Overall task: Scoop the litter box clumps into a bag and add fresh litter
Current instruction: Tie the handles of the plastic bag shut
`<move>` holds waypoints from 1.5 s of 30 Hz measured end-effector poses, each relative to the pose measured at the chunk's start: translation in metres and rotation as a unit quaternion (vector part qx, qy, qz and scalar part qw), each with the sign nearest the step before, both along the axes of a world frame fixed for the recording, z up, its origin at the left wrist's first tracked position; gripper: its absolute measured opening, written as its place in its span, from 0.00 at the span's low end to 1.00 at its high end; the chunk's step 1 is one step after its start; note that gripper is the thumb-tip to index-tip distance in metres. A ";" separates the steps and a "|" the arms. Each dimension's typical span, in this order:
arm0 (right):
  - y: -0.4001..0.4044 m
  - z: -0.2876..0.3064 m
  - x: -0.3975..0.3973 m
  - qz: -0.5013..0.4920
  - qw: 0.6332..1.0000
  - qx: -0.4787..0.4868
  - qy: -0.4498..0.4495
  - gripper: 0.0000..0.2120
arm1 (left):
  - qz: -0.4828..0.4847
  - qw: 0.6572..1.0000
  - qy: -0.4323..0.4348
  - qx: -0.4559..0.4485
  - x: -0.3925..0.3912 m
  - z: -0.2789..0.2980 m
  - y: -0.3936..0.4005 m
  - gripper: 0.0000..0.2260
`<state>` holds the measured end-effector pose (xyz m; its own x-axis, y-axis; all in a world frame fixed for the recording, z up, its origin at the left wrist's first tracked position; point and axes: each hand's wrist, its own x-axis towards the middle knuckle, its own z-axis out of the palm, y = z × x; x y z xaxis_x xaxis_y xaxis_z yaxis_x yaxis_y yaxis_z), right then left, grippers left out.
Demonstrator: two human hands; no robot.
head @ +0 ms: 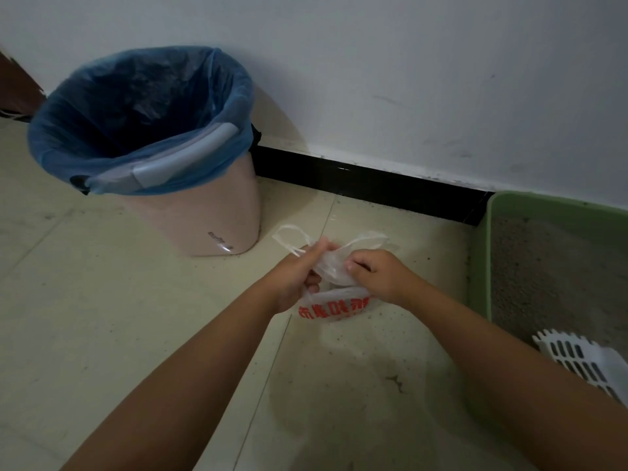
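Bag [334, 302] on floor btwn bin [190, 212] & litter box [481, 266]. Left hand [299, 280], right hand [377, 275] both pinching bag's neck. Thin film: light, limp, slippery, prob tears easily; grip at 2 handle loops.

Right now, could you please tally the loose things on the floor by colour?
Pink: 1, the bin
Blue: 1, its liner
Green: 1, the litter box
White: 2, the scoop and the bag, which both hands grip, left hand and right hand
Total: 5
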<state>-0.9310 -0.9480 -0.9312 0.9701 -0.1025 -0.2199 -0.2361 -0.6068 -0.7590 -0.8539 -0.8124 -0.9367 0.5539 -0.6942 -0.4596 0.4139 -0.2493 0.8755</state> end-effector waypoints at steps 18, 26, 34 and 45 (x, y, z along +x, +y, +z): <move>-0.018 0.005 -0.019 -0.018 0.992 0.071 0.100 0.10 | -0.009 1.000 -0.012 0.028 -0.008 0.005 0.002 0.11; -0.017 0.006 -0.013 -0.128 0.982 0.126 0.059 0.08 | -0.036 0.967 -0.234 0.090 -0.016 0.003 -0.004 0.04; -0.030 0.006 -0.014 -0.151 0.959 0.232 0.058 0.16 | -0.055 0.973 -0.168 0.150 -0.015 0.004 -0.003 0.07; -0.039 0.007 -0.021 -0.053 0.978 0.152 0.130 0.08 | -0.126 0.992 -0.009 -0.028 -0.002 0.014 0.010 0.18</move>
<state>-0.9517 -0.9865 -0.9247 0.8645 -0.0915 -0.4943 -0.4952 -0.3242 -0.8060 -0.8564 -0.8028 -0.9224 0.3665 -0.8362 -0.4081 0.3292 -0.2937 0.8974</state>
